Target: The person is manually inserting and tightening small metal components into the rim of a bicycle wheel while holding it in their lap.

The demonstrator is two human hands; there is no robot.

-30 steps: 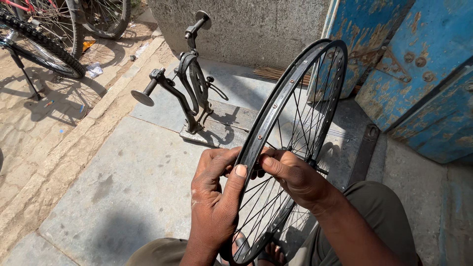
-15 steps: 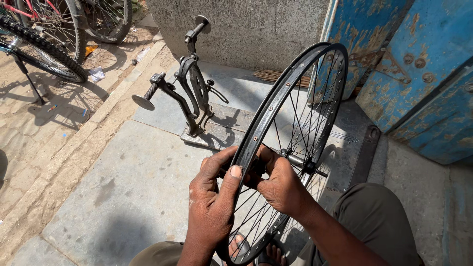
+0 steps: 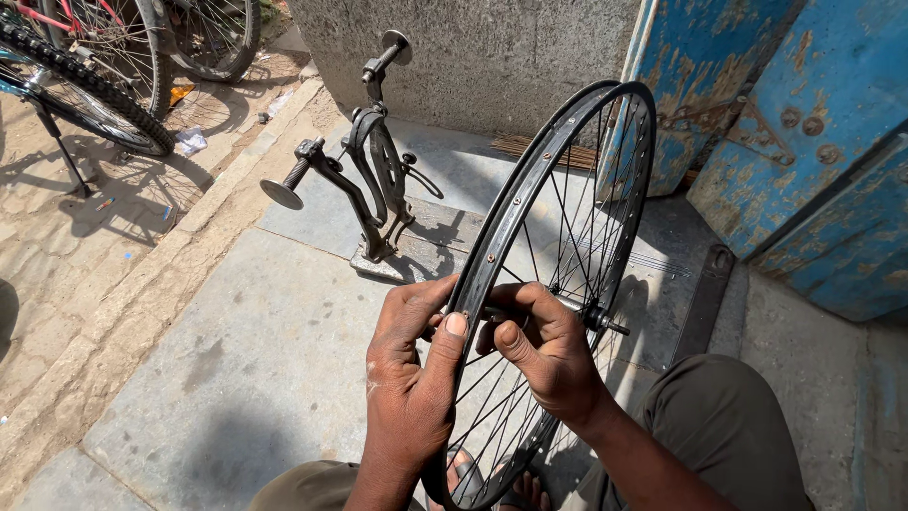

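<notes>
Standing upright on its edge between the person's knees, a bare black wheel (image 3: 558, 274) without a tyre is seen in the head view, tilted a little away from the camera. Its rim is gripped near the lower left part by both hands. The left hand (image 3: 411, 378) is wrapped over the outer side of the rim, the thumb laid flat along the rim's edge and the fingers curled round behind it. The right hand (image 3: 544, 350) is set on the inner side, among the spokes, its fingers bent and closed toward the rim opposite the left thumb; what exactly is pinched between the fingertips cannot be told. The two hands are just beside each other, with only the rim between them. The hub (image 3: 596, 320), with its short axle end, is seen just right of the right hand. The lower arc of the wheel is hidden behind the hands and wrists, and toes (image 3: 492, 487) are glimpsed under it.

Beyond the wheel, on the stone floor (image 3: 236, 378), a dark iron stand (image 3: 364, 180) with two arms is set upright, well apart from the hands. A flat metal bar (image 3: 705, 303) is laid on the floor to the right of the wheel. A rusted blue door (image 3: 804, 142) is seen at the upper right, a grey wall (image 3: 473, 47) at the top, and parked bicycles (image 3: 104, 66) at the upper left, on the paving.
</notes>
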